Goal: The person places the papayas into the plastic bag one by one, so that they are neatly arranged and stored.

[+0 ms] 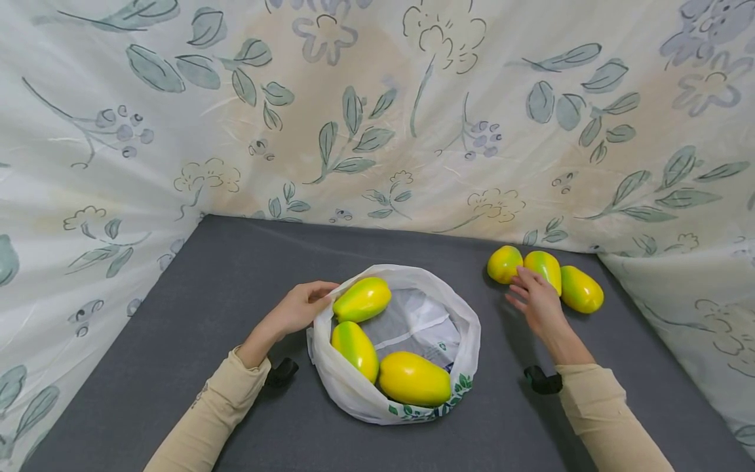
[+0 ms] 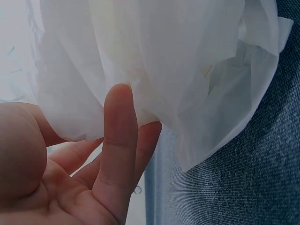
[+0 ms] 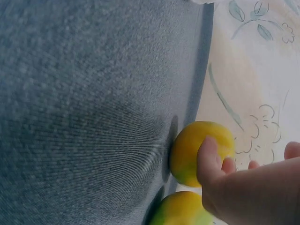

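One left hand (image 1: pixel 303 307) in a pinch on the white bag (image 1: pixel 468 328); right hand (image 1: pixel 539 307), fingers loosely parted, near yellow fruits (image 1: pixel 542 263).

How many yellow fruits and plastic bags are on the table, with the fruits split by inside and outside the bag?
Yellow fruits inside the bag: 3
Yellow fruits outside the bag: 3
White plastic bag: 1
Total: 7

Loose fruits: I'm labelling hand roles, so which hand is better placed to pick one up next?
Probably the right hand: it is close to the three loose fruits and holds nothing, while the left hand is across the bag from them.
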Demonstrator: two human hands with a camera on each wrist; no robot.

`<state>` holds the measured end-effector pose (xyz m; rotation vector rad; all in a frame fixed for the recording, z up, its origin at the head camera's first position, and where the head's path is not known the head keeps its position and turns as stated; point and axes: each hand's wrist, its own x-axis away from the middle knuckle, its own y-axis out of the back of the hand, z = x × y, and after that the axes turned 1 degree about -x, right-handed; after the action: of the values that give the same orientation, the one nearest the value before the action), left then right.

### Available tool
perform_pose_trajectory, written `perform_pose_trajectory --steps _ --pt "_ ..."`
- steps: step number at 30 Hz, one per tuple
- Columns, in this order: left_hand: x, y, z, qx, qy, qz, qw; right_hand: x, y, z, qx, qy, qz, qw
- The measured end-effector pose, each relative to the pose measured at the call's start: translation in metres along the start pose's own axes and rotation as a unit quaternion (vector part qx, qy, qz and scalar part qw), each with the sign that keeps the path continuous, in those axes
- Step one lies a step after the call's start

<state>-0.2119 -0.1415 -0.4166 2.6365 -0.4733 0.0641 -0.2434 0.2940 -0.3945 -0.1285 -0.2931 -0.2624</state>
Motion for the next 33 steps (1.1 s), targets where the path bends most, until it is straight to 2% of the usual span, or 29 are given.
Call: perform_pose_trajectory --steps 5,12,18,26,33 --pt "0.0 0.0 0.0 -0.001 0.0 0.0 1.0 -0.007 -0.002 -0.002 0.009 0.005 -0.037 0.9993" --pt "0.001 0.001 -0.001 0.0 -0.002 -0.002 1.0 -0.015 -0.003 -0.007 0.04 0.034 -0.058 0.9969" --pt "0.001 0.001 -0.001 0.003 -0.004 0.001 1.0 -0.02 -0.003 -0.01 0.067 0.031 -0.072 0.9947" --pt "0.001 0.002 0.0 0.003 -0.006 0.001 1.0 -0.028 -0.012 -0.011 0.049 0.036 -0.074 0.9954" --pt "0.001 0.001 0.0 0.001 -0.005 0.004 1.0 -0.034 -0.017 -0.011 0.045 0.026 -0.087 0.9948"
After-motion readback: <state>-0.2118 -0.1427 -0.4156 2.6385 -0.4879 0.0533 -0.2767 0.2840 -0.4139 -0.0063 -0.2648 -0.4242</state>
